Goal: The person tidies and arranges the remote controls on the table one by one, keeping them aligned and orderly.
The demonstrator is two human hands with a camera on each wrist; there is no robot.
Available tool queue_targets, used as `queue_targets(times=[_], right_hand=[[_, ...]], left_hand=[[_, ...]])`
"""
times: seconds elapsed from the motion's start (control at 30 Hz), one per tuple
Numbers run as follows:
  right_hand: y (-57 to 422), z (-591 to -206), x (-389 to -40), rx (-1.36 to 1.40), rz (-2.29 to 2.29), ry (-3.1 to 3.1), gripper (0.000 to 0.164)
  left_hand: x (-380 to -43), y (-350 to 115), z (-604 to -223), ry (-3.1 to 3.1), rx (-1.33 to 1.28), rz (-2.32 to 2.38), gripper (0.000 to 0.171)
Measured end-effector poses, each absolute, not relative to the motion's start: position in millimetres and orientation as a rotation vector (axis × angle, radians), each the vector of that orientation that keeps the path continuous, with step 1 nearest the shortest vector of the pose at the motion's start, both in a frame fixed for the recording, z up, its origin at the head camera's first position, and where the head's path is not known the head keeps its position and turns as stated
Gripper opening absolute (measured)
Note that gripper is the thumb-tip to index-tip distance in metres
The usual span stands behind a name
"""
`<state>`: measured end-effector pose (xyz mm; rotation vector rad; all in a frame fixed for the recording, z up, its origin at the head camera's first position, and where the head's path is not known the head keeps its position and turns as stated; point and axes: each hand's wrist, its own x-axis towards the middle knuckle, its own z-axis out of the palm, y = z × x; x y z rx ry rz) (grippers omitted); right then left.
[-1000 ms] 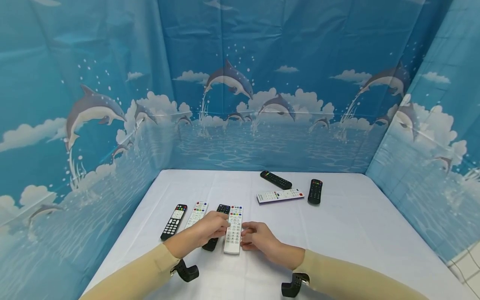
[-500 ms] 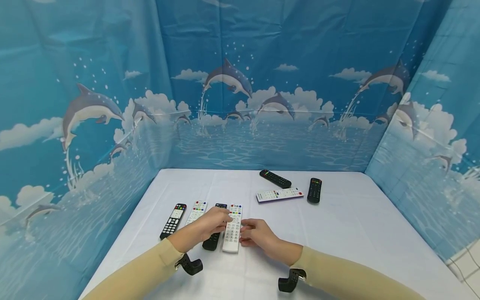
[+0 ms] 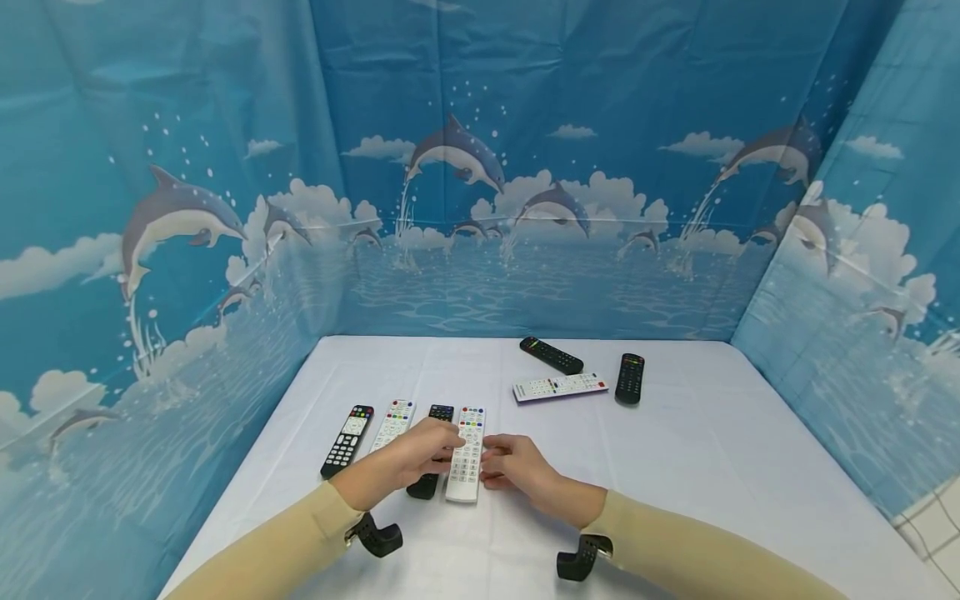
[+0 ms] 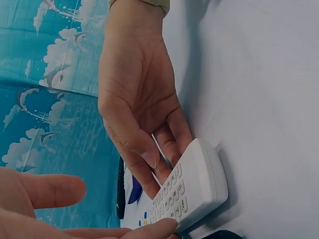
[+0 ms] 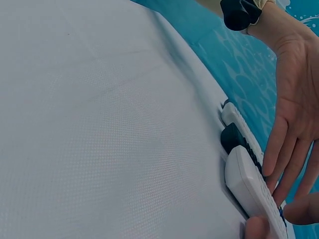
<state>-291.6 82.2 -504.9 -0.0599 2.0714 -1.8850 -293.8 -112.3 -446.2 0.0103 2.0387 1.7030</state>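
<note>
A white remote control (image 3: 465,457) lies lengthwise on the table between my two hands. My left hand (image 3: 423,450) reaches over a black remote control (image 3: 425,485), hiding its middle, and its straight fingers touch the white remote's left edge. On the opposite edge rest the fingers of my right hand (image 3: 521,468), relaxed rather than wrapped round it. The left wrist view shows the right hand (image 4: 142,89) against the white remote (image 4: 192,179). In the right wrist view, the left hand's fingers (image 5: 286,159) extend along the remote's far side.
Further left lie a white remote control (image 3: 392,423), partly behind the left arm, and a black one with white keys (image 3: 347,442). Toward the back are a white remote (image 3: 560,387) and two black remotes (image 3: 551,355) (image 3: 630,379). A dolphin-print curtain (image 3: 480,283) borders the white table (image 3: 720,467).
The black remote under my left hand has turned slightly, its far end shifting left. My left fingers have moved a little right over the white remote's edge. The right hand stays nearly still.
</note>
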Motion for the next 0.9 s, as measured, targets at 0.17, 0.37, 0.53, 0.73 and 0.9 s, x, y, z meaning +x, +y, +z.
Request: queue_targets(times=[0.17,0.37,0.53,0.73,0.9], right_hand=[[82.8,-503.7,-291.1,-0.066,-1.884,2.068,0.058],[83.7,-503.7,-288.9,-0.087,-1.872,2.075,0.059],[84.9,-503.8,-289.3,-0.097,-1.879,2.069,0.058],[88.5,-497.1,-284.4,-0.084,-1.859,2.064,0.061],[97.8,-481.5,-284.1,-0.067,-1.845,2.084,0.065]], left_hand=[[-292.8,-112.4,-446.1,2.007,0.012,1.726,0.063],[-291.6,-112.9,-448.3,1.986,-0.004,1.738,0.062],[-291.4,-113.2,-447.8,1.983,0.005,1.749,0.063],[-293.9,-116.2,-438.8,1.991,0.057,1.74,0.065],[-303.5,-113.3,-421.4,2.008,0.124,1.739,0.061]])
